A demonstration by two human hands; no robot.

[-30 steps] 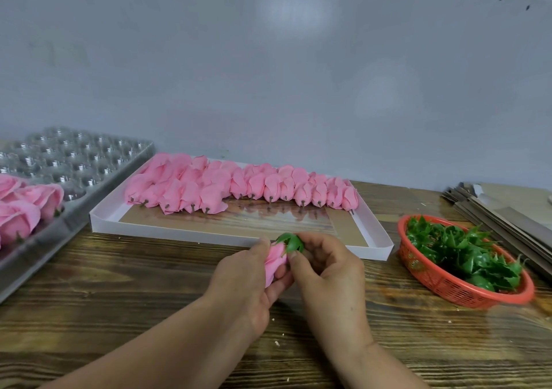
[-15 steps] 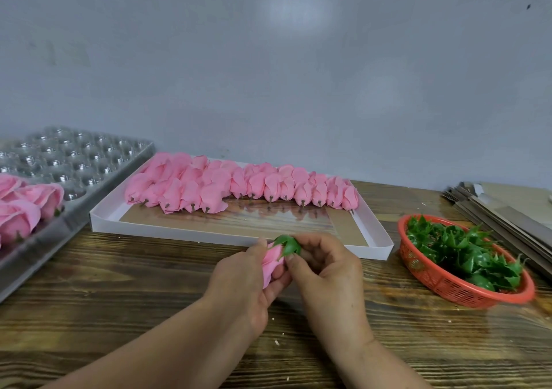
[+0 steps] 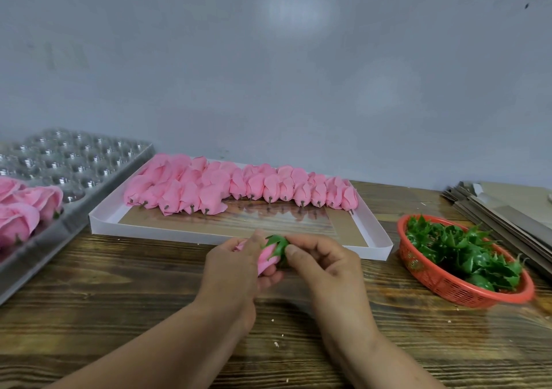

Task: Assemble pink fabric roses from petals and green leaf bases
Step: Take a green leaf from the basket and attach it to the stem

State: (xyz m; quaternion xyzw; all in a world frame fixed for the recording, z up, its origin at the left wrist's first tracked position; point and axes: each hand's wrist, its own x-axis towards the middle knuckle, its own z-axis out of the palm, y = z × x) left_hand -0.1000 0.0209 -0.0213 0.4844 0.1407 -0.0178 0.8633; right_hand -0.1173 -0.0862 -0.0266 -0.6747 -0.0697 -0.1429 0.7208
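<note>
My left hand grips a pink fabric rose bud just in front of the white tray. My right hand pinches a green leaf base that sits against the bud's end, its points lying over the pink fabric. Most of the bud is hidden inside my left palm. A row of several more pink buds with short stems lies along the back of the white tray. The orange basket at the right holds a heap of green leaf bases.
A clear plastic blister tray stands at the left, with finished pink roses in its near cells. Flat cardboard pieces are stacked at the far right. Small crumbs lie on the wooden table near my forearms.
The two hands stay together at the same spot. The green leaf base has slid further onto the bud's end, and its points now lie over the pink fabric.
</note>
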